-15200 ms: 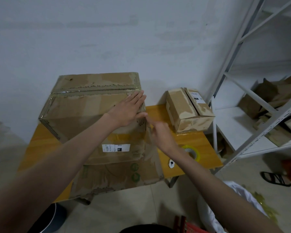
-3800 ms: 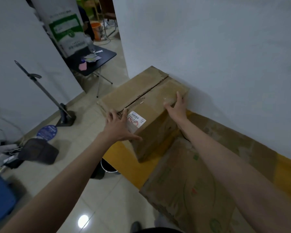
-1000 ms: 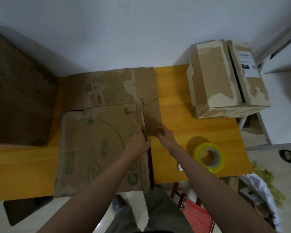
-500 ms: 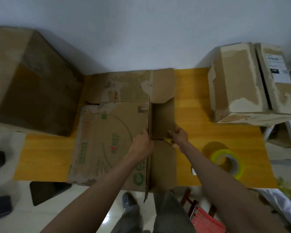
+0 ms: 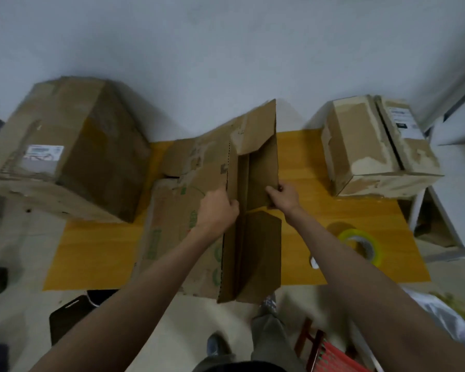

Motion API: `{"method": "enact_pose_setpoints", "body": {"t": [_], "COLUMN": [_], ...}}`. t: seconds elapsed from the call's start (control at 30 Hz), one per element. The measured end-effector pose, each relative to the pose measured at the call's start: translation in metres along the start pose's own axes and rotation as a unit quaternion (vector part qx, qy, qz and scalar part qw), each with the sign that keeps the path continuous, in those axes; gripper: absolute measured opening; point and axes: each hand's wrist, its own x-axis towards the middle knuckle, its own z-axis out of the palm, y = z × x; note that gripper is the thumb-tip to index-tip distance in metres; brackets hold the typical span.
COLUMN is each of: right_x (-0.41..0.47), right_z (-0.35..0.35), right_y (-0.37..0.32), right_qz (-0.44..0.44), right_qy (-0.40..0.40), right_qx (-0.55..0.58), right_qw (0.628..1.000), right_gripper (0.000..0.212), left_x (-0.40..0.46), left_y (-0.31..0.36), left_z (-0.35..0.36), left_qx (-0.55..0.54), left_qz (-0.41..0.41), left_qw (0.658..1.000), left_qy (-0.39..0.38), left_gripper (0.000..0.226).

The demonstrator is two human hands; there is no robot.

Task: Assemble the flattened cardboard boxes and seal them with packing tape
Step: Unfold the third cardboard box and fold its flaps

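Note:
A flattened cardboard box [image 5: 177,226] with green print lies in the middle of the yellow table [image 5: 91,253], partly opened along its right side. My left hand [image 5: 218,210] grips the upper panel's edge at the fold. My right hand [image 5: 281,194] grips the lower edge of the raised right side panel. Between them the panels spread apart, and the far flap stands up against the wall. A roll of packing tape [image 5: 361,244] with a yellow-green rim lies on the table to the right, untouched.
A large assembled box [image 5: 65,151] sits at the table's left end, a smaller one [image 5: 373,146] at the back right. A small white object [image 5: 314,263] lies by the tape. A metal shelf [image 5: 440,183] stands right, a red stool [image 5: 333,355] near my legs.
Over the last second both hands have pulled the box's right side open, and its far flap has risen off the table against the wall. Before that, the large box was set at the left.

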Motion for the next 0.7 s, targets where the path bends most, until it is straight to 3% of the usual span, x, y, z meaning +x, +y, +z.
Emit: {"method": "enact_pose_setpoints", "body": {"t": [0.17, 0.4, 0.7], "right_x": [-0.048, -0.108, -0.156], "right_z": [-0.017, -0.053, -0.084], "right_y": [-0.039, -0.096, -0.175], "right_qz": [-0.052, -0.115, -0.203], "right_qy": [0.065, 0.145, 0.220], "right_qx": [-0.015, -0.141, -0.252], "right_qw": [0.996, 0.973, 0.920], "right_gripper": [0.018, 0.037, 0.035], "left_x": [-0.012, -0.003, 0.036], "left_y": [0.013, 0.024, 0.041], "left_z": [-0.072, -0.182, -0.254], "left_qx": [0.013, 0.016, 0.025], "left_qz": [0.066, 0.115, 0.082], "left_qw": [0.996, 0.988, 0.985], "left_qy": [0.050, 0.105, 0.148], "left_gripper": [0.037, 0.009, 0.020]}}
